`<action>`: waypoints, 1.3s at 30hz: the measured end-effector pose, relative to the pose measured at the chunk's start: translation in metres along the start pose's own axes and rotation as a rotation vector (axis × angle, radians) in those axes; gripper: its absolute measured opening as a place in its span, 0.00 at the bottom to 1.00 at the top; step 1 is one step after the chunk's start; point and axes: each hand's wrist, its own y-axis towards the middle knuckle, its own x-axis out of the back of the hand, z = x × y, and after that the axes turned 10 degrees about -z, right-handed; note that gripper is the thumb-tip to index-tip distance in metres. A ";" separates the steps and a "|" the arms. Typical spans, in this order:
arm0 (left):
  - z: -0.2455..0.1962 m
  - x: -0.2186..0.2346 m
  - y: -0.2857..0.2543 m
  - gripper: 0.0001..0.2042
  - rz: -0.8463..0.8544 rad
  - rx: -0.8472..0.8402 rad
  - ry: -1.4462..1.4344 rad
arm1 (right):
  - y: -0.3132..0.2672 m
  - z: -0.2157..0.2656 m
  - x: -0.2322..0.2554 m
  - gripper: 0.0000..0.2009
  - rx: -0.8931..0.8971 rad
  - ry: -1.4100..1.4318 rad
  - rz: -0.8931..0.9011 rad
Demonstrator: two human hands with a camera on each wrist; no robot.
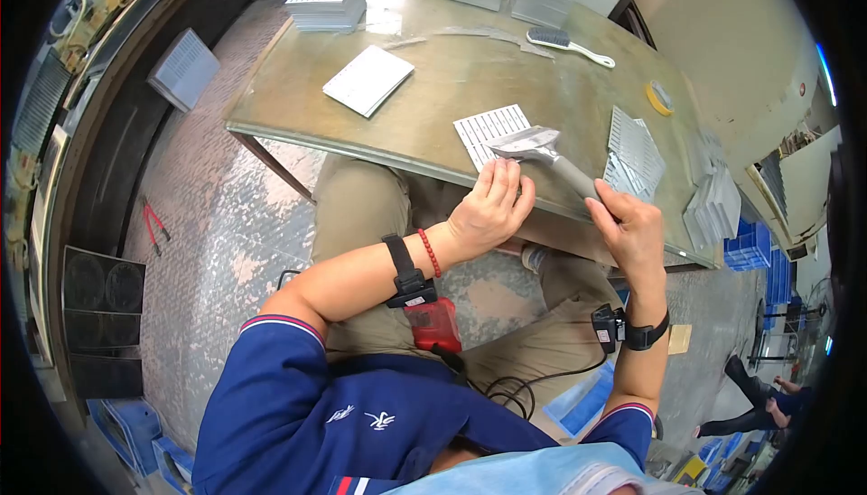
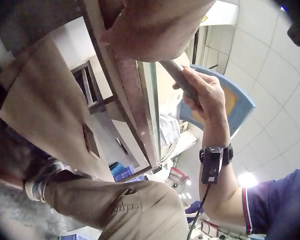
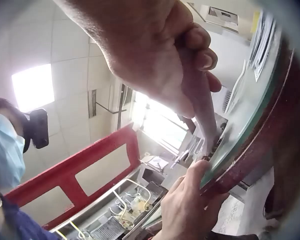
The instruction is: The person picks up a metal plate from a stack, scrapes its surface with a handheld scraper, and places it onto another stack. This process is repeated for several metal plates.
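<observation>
A white slotted plate (image 1: 488, 130) lies at the table's near edge, and a scraper (image 1: 571, 175) with a wide metal blade and grey handle overlaps its right side. My right hand (image 1: 629, 228) grips the scraper's handle, seen also in the right wrist view, where the right hand (image 3: 155, 60) curls round it. My left hand (image 1: 492, 206) rests its fairly straight fingertips at the plate's lower edge, beside the blade. In the right wrist view, the left hand (image 3: 187, 207) is at the glass-topped table edge. The plate's lower end is partly hidden by the fingers.
Left of the plate lies a small stack of white plates (image 1: 368, 79). Slotted plates (image 1: 634, 154) lie to the right, near yellow tape (image 1: 659, 98). A white-handled brush (image 1: 571, 45) lies farther back, with taller plate stacks (image 1: 325, 4) behind. Table edge (image 1: 361, 154) borders my knees.
</observation>
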 end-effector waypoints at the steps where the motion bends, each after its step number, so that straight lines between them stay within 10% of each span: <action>1: 0.000 0.000 0.000 0.19 0.004 0.007 0.006 | 0.000 -0.002 0.000 0.12 -0.021 0.007 0.011; 39: -0.004 -0.004 0.001 0.18 0.008 0.012 0.025 | 0.029 0.002 -0.013 0.10 0.051 -0.086 0.069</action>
